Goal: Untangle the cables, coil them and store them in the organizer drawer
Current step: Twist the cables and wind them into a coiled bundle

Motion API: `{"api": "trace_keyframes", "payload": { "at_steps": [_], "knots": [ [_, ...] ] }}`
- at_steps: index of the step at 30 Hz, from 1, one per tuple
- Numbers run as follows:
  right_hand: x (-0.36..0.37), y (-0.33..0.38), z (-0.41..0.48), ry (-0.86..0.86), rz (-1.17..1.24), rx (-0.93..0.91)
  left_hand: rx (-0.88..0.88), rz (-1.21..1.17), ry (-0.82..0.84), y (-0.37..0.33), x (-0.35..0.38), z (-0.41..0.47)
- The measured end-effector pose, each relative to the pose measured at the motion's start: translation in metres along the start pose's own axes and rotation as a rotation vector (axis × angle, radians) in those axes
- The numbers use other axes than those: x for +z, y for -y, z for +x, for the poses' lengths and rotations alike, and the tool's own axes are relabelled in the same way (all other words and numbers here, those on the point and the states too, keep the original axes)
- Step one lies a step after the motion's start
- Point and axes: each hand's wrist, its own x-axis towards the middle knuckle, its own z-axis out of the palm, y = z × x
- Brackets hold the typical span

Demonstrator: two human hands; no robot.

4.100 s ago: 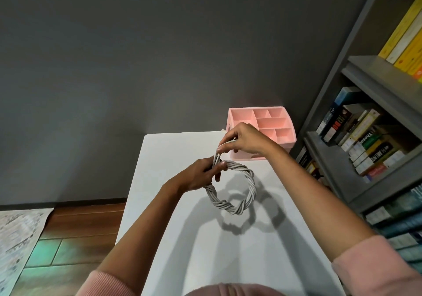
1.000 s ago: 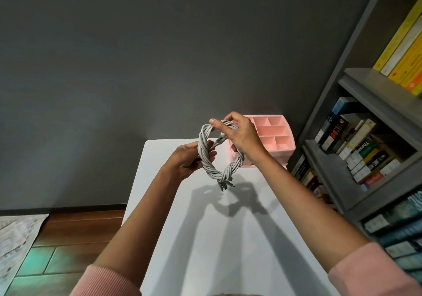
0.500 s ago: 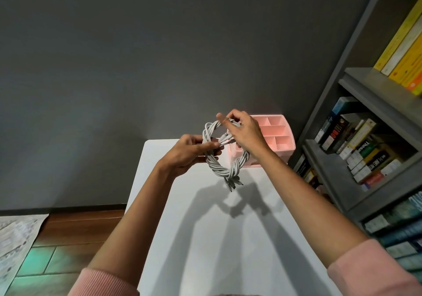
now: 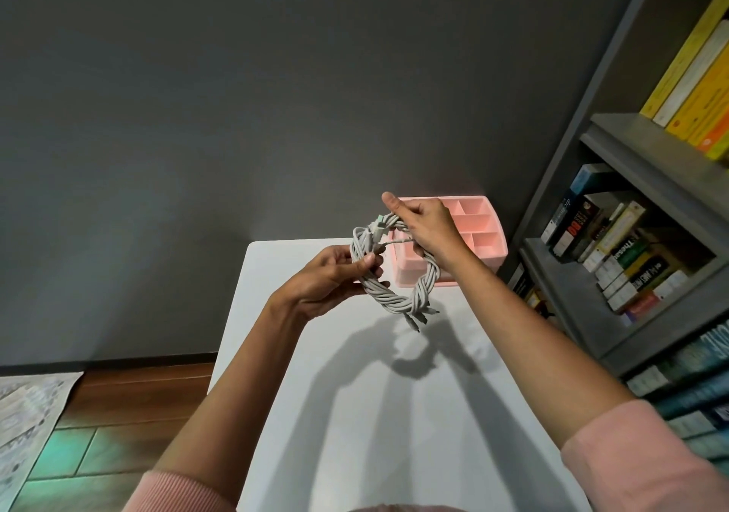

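Observation:
A ring of twisted grey cables [image 4: 394,298] hangs in the air above the white table [image 4: 378,413]. My left hand [image 4: 335,278] grips the ring's left side, thumb across the strands. My right hand [image 4: 428,227] pinches the top of the ring, where a loose plug end with a pale green tip sticks out. Several plug ends dangle from the ring's lower right. Behind the hands, at the table's far right corner, stands the pink organizer [image 4: 485,235] with several open compartments; its left part is hidden by my right hand and the cables.
A grey bookshelf [image 4: 639,274] packed with books runs along the table's right side. A dark grey wall rises behind the table. To the left lie wooden floor and a patterned rug [image 4: 27,409].
The cable ring was lifted off the table and held up in front of the organizer. In the last second my right hand shifted along the ring's top, and the ring widened slightly.

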Motion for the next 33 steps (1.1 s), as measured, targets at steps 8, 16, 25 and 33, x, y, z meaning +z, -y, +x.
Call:
{"api": "trace_keyframes", "payload": {
  "at_steps": [8, 16, 25, 33],
  "knots": [
    [0.001, 0.006, -0.003, 0.015, -0.055, -0.067, 0.035, -0.242, 0.108, 0.009, -0.001, 0.001],
    [0.004, 0.017, -0.003, -0.004, -0.139, -0.243, -0.122, -0.085, -0.291, -0.012, 0.021, 0.008],
    [0.005, 0.022, 0.000, -0.014, -0.224, -0.259, 0.033, -0.096, -0.370, -0.025, 0.023, 0.010],
    [0.031, -0.002, -0.030, 0.052, 0.034, 0.478, 0.384, -0.082, -0.739, -0.009, 0.017, 0.018]
  ]
}}
